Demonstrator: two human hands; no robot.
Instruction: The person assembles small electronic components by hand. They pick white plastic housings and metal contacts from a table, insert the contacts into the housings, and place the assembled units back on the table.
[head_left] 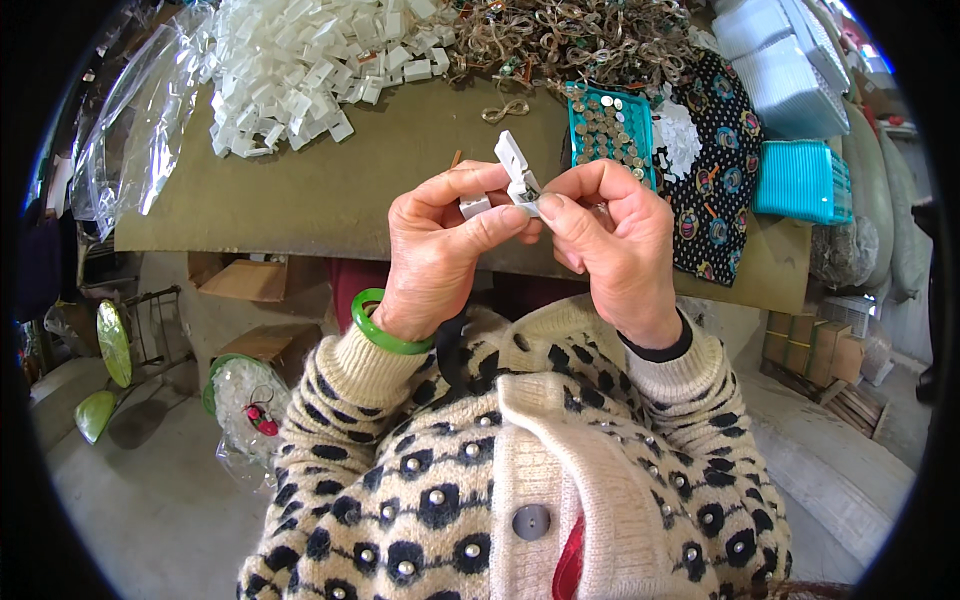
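Both hands grasp a white plastic casing (513, 160), tilted, just above the near edge of the surface (300, 215). The left hand (440, 228) pinches its lower end and also traps a small white block (474, 206); the right hand (622, 235) closes thumb and forefinger on that end (what sits between the tips is hidden). A heap of white plastic pieces (290, 65) lies toward the far left corner, a turquoise tray (651, 140) nearer the right edge. Loosening the left fingers could drop the block; sideways prying could crack the casing's narrow bend.
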